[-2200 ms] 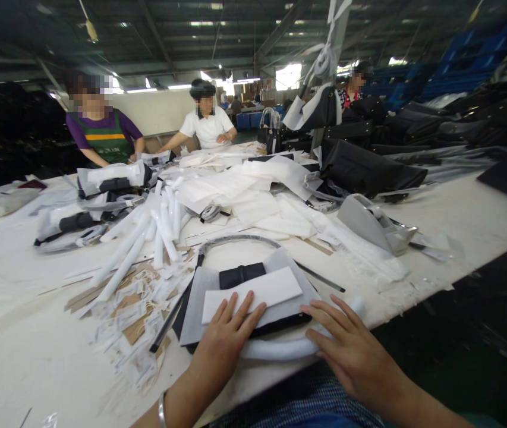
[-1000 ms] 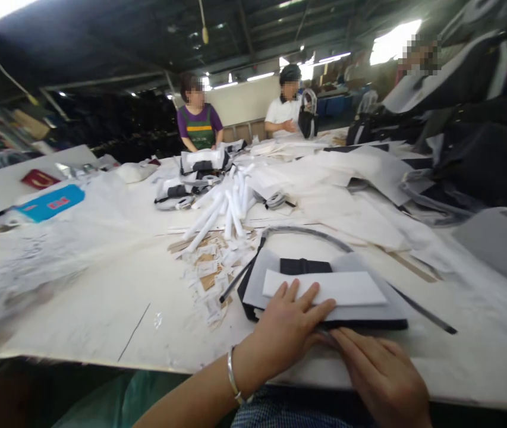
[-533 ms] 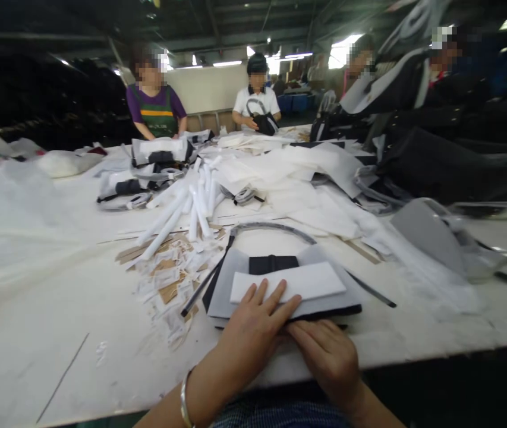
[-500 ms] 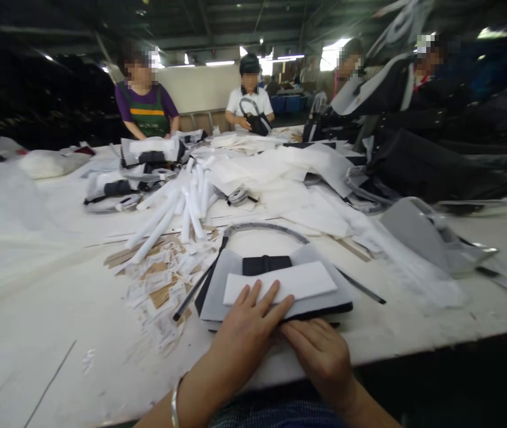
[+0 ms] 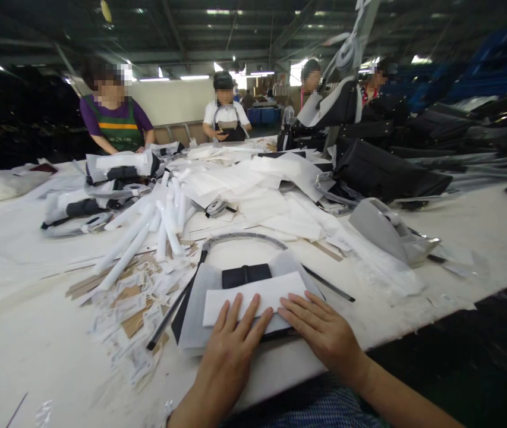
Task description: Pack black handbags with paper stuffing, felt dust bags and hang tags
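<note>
A black handbag [image 5: 176, 326] lies flat in front of me, mostly covered by a thin sheet of white tissue [image 5: 195, 297]. Its wrapped handle [image 5: 244, 236] arches away on the far side. Across the tissue rests a folded white foam strip [image 5: 253, 296], just below a black strap tab [image 5: 246, 274]. My left hand [image 5: 235, 345] lies with fingers spread on the strip's near edge. Over its right end, my right hand [image 5: 320, 327] is laid flat, fingers stretched out. The bag's near edge is partly hidden by both hands.
Paper tags [image 5: 132, 315] and white foam tubes [image 5: 164, 220] lie to the left. Beyond are heaped white sheets [image 5: 253, 184] and wrapped bags [image 5: 119, 169]. Black bags [image 5: 382, 172] pile up at the right. Several people work across the table; one wears a green apron [image 5: 122, 128].
My right hand has come up from the bag's near edge onto the foam strip's right end. My left hand stays on the strip. The whole view has swung to the right.
</note>
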Tool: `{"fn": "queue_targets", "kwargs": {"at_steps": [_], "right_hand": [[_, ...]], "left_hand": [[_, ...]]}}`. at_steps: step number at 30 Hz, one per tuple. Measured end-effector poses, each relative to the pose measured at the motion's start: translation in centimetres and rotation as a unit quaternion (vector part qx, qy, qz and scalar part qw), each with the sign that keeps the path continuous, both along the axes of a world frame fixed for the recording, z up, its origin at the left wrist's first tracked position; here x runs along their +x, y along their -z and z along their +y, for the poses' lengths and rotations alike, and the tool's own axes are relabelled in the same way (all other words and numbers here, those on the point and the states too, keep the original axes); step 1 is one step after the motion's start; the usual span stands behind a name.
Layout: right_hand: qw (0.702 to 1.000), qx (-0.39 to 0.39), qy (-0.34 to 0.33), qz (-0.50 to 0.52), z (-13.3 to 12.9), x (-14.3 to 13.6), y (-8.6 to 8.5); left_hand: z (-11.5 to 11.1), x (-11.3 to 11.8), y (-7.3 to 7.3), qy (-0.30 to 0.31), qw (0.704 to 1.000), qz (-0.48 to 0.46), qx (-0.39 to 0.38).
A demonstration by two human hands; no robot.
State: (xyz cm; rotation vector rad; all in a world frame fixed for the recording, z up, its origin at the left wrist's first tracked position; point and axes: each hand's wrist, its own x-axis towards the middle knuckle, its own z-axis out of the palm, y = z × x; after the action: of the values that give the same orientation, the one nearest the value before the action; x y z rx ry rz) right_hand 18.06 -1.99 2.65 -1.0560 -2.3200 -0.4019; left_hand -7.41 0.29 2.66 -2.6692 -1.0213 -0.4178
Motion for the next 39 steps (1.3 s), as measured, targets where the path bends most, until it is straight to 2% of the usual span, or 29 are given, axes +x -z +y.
{"fn": "queue_targets", "kwargs": {"at_steps": [4, 8, 13, 15, 17, 19, 21, 24, 25, 26, 30, 33, 34, 36, 38, 39], "right_hand": [[0.999, 0.015, 0.011, 0.038, -0.2, -0.1, 1.6], [0.999, 0.015, 0.013, 0.045, -0.3, -0.4, 1.4], [0.997, 0.005, 0.010, 0.072, -0.6, -0.3, 0.2], [0.994, -0.009, 0.007, 0.105, -1.4, 0.3, 0.0], [0.981, -0.024, 0.054, 0.186, -2.6, 1.3, 0.2], [0.939, -0.081, 0.154, 0.296, -3.9, 2.3, 0.6], [0.865, -0.209, 0.234, 0.392, -4.7, 2.9, 0.8], [0.742, -0.426, 0.245, 0.456, -4.4, 3.0, 0.5], [0.721, -0.466, 0.228, 0.460, -3.9, 2.9, 0.2], [0.712, -0.492, 0.210, 0.455, -3.4, 2.8, -0.2], [0.705, -0.543, 0.155, 0.429, -1.7, 2.7, -2.2], [0.662, -0.565, 0.120, 0.478, -1.9, 2.3, -3.9], [0.638, -0.571, 0.099, 0.508, -2.1, 2.0, -4.3], [0.569, -0.580, 0.058, 0.581, -2.6, 1.2, -4.8], [0.494, -0.578, 0.038, 0.649, -2.8, 0.2, -5.0], [0.467, -0.570, 0.038, 0.675, -2.8, -0.3, -4.9]], "left_hand": [[-0.5, 1.4, -0.5, -0.006, 1.000, -0.007, 0.022], [-0.2, 3.1, -0.7, 0.005, 0.999, -0.005, 0.046], [1.1, 3.1, 1.1, 0.044, 0.988, 0.000, 0.146], [1.3, 2.8, 1.7, 0.043, 0.987, -0.002, 0.152], [1.3, 2.5, 2.0, 0.038, 0.989, -0.008, 0.145], [1.1, 2.5, 2.0, 0.029, 0.990, -0.012, 0.137], [0.9, 2.5, 1.8, 0.024, 0.991, -0.011, 0.134], [0.8, 2.7, 1.6, 0.021, 0.991, -0.007, 0.130], [0.8, 2.7, 1.6, 0.022, 0.991, -0.006, 0.129], [0.8, 2.6, 1.7, 0.022, 0.991, -0.007, 0.129], [1.0, 2.3, 2.0, 0.024, 0.991, -0.020, 0.134], [1.1, 1.9, 2.0, 0.025, 0.991, -0.036, 0.130], [1.0, 1.9, 1.9, 0.024, 0.991, -0.043, 0.126], [0.8, 1.8, 1.6, 0.020, 0.991, -0.061, 0.120], [0.5, 2.0, 1.4, 0.015, 0.990, -0.081, 0.112], [0.4, 2.0, 1.3, 0.013, 0.990, -0.087, 0.110]]}}
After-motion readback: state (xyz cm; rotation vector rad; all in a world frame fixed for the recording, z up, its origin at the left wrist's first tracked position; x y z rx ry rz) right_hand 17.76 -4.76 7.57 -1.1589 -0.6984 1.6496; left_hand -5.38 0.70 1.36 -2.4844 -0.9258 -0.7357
